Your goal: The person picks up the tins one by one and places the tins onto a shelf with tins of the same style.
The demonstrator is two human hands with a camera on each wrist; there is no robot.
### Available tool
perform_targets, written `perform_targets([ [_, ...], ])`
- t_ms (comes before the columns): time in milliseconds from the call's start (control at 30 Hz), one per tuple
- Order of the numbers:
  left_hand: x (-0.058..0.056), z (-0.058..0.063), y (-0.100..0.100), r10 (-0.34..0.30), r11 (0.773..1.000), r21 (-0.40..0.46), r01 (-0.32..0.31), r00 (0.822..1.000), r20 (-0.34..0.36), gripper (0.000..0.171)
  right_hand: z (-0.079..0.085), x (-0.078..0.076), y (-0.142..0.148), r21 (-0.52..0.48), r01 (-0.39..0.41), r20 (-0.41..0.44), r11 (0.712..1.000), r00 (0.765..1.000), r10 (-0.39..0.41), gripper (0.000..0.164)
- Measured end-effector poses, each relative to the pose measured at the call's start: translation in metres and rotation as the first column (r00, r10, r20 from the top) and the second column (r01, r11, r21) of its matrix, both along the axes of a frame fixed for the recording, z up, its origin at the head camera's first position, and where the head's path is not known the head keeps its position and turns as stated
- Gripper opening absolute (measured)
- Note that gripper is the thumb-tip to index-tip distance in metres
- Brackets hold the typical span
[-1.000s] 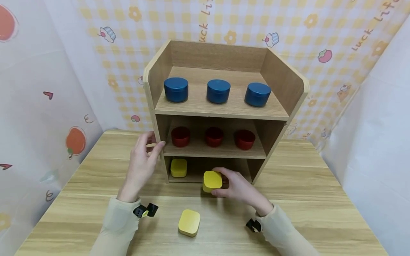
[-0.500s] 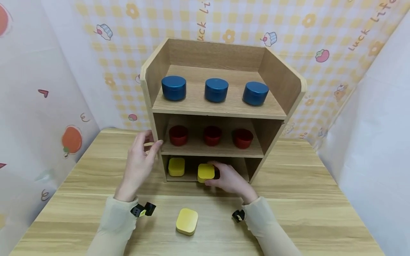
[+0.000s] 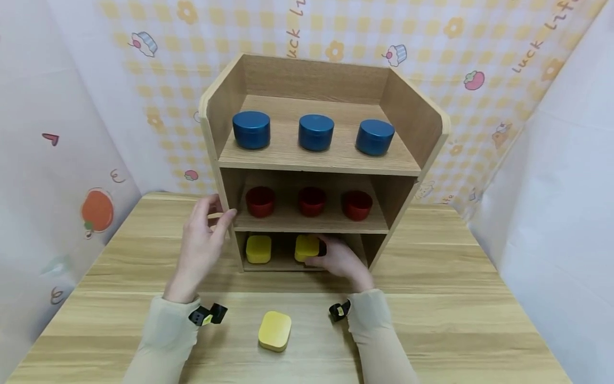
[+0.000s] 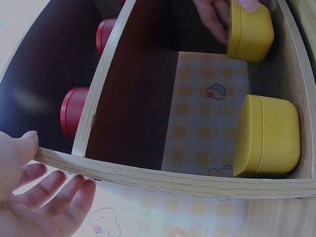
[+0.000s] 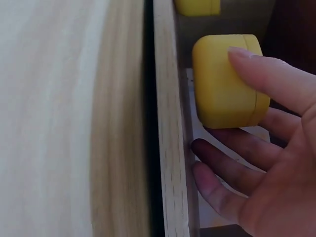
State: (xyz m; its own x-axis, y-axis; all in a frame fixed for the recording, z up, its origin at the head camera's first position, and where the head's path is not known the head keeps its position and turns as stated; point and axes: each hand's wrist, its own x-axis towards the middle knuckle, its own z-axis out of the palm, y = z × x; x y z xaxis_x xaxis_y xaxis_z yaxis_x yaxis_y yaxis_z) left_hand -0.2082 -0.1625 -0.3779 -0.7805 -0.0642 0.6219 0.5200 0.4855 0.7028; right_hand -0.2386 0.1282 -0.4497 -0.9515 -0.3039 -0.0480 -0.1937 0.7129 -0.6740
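Note:
My right hand (image 3: 339, 257) grips a yellow square lidded tin (image 3: 307, 248) inside the bottom compartment of a wooden shelf (image 3: 307, 166). In the right wrist view the thumb lies across the side of this tin (image 5: 222, 84), with fingers around its other side. To its left, apart from it, another yellow tin (image 3: 258, 249) stands in the same compartment. My left hand (image 3: 201, 242) holds the front edge of the shelf's left side panel. In the left wrist view its thumb (image 4: 27, 145) rests on that edge while the fingers lie outside the panel.
A third yellow tin (image 3: 275, 330) lies on the wooden table (image 3: 441, 298) in front of the shelf. Several round tins stand above: blue ones (image 3: 316, 132) on top, red ones (image 3: 312, 202) on the middle level. A patterned cloth (image 3: 336, 32) hangs behind.
My right hand has carried the yellow tin from in front of the shelf into the bottom compartment. The left hand stays at the side panel. The head view has shifted slightly.

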Motion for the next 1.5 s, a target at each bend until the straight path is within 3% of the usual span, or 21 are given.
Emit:
perform_targets([
  [233,0.0,0.0015,-0.0008,0.007,1.0,0.001,-0.007,1.0,-0.003,0.028,0.0001,-0.0051,-0.0004,-0.008,0.027,0.038,1.0,0.999,-0.026,0.076],
  [533,-0.0003,0.0009,-0.0034,0.003,1.0,0.006,-0.003,1.0,0.0,0.027,0.0002,-0.0098,-0.0034,-0.019,0.0,0.06,1.0,0.998,0.001,0.076],
  [1133,0.0017,0.0031,0.0003,-0.014,1.0,0.007,0.014,1.0,0.014,0.028,0.0004,-0.0068,0.0002,-0.022,-0.018,0.086,1.0,0.996,0.02,0.079],
  [1500,0.0012,0.0019,-0.0006,-0.009,1.0,-0.004,0.009,1.0,0.015,0.029,0.0024,-0.003,-0.0012,-0.026,-0.009,0.083,1.0,0.996,0.011,0.101],
])
